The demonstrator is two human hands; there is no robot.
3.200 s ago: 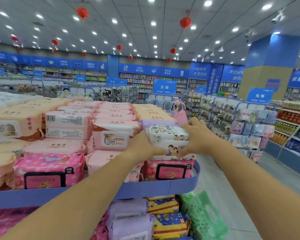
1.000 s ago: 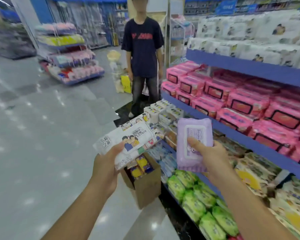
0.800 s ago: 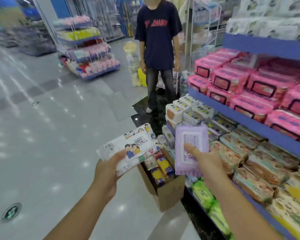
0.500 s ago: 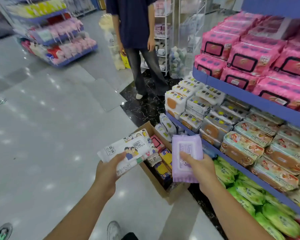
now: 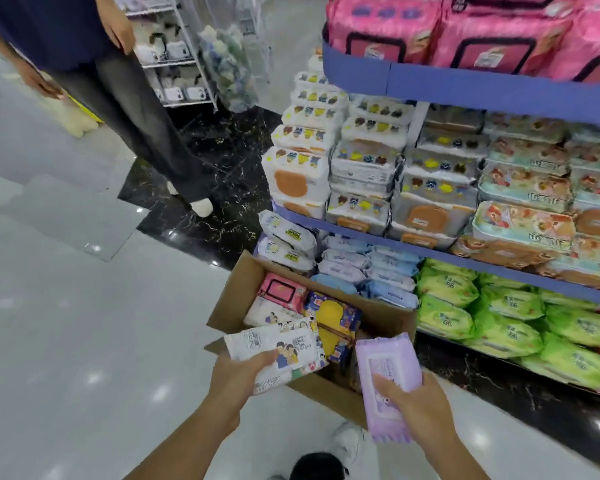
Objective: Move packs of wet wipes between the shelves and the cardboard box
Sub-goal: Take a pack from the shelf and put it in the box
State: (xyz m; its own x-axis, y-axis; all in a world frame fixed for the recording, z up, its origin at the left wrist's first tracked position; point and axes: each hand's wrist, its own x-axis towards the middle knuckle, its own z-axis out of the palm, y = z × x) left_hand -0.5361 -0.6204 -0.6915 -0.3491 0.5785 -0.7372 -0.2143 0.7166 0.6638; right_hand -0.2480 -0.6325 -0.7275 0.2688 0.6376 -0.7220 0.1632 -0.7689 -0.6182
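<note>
My left hand point(image 5: 238, 374) grips a white pack of wet wipes point(image 5: 274, 351) printed with cartoon figures, held over the near left corner of the open cardboard box point(image 5: 229, 299). My right hand point(image 5: 414, 407) grips a lilac pack of wipes point(image 5: 383, 372) upright above the box's near right side. The box stands on the floor against the shelf unit and holds a pink pack point(image 5: 282, 292), a yellow-and-blue pack point(image 5: 333, 320) and white ones. Blue shelves point(image 5: 465, 88) to the right carry pink, white, blue and green packs.
A person in a dark shirt and grey trousers point(image 5: 129, 109) stands at the top left, on the black marble strip beside the shelf end. A white wire rack point(image 5: 174, 57) stands behind. Glossy pale floor point(image 5: 66, 323) spreads to the left. My shoe point(image 5: 347, 445) is below the box.
I turned from the top shelf, a pack in each hand, and stepped up to the box. Both packs have come down from chest height to just over the box.
</note>
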